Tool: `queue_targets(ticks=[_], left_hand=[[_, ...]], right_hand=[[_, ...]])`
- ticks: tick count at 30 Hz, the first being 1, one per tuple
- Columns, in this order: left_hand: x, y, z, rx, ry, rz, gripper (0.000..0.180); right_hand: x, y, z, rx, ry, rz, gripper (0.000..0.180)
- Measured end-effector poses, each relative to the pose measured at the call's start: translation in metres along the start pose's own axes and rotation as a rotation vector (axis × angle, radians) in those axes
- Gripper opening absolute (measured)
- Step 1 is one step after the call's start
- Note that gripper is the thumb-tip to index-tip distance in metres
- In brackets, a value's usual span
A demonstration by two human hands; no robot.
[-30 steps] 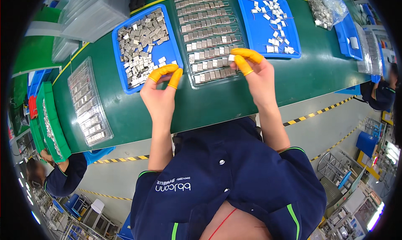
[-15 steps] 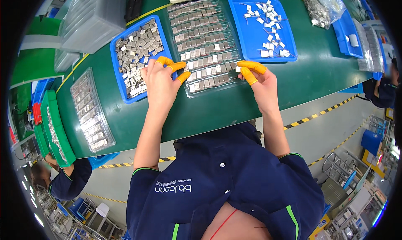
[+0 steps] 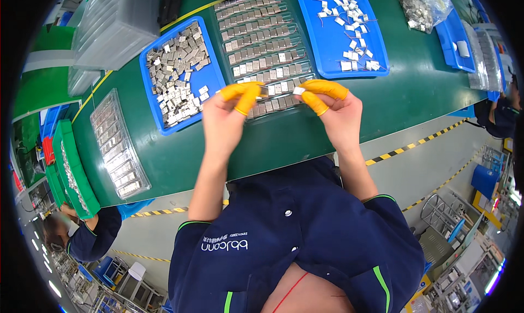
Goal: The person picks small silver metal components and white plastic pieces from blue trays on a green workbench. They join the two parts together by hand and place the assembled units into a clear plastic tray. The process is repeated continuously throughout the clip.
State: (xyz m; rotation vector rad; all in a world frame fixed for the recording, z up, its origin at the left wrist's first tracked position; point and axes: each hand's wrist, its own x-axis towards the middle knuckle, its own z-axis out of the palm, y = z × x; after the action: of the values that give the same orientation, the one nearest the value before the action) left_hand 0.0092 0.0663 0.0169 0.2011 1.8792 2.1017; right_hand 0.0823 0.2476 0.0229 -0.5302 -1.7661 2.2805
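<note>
Yellow finger cots cover the thumb and some fingers of both my hands. My left hand (image 3: 225,122) pinches a small grey metal connector shell (image 3: 263,91) over the near rows of a clear plastic tray (image 3: 307,49). A small white connector (image 3: 299,90) is held between the thumb and forefinger of my right hand (image 3: 339,115). The two held parts face each other, a short way apart. Rows of grey and white pieces fill the clear tray beneath. Left of it, a blue bin (image 3: 212,74) holds many loose metal shells; to its right, a blue tray (image 3: 325,48) carries white connectors with thin wires.
A second filled clear tray (image 3: 119,143) lies at the left. Stacked clear trays (image 3: 117,29) and a black object (image 3: 171,6) stand at the far left. A bag of parts (image 3: 413,10) sits at the far right. Another person (image 3: 93,234) works at left.
My left hand has moved from the blue bin's edge rightward over the clear tray, with a metal shell in its fingers. My right hand has shifted slightly left, still holding the white connector.
</note>
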Motion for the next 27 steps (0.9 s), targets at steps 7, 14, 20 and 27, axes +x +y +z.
queue_targets(ticks=[7,14,20,27], left_hand=[[-0.021,-0.001,0.032,-0.211,0.046,-0.070,0.017],[-0.036,-0.015,0.035,-0.016,0.078,0.008,0.016],[-0.039,-0.014,0.028,0.258,-0.180,-0.048,0.014],[-0.039,-0.011,0.029,-0.195,-0.112,-0.134,0.015]], right_hand=[[-0.009,-0.010,0.011,0.026,-0.018,0.064,0.021],[-0.022,-0.012,0.009,-0.008,-0.052,0.090,0.022],[-0.023,-0.008,-0.008,-0.002,-0.075,0.103,0.021],[-0.024,-0.007,-0.009,-0.045,-0.083,0.066,0.021]])
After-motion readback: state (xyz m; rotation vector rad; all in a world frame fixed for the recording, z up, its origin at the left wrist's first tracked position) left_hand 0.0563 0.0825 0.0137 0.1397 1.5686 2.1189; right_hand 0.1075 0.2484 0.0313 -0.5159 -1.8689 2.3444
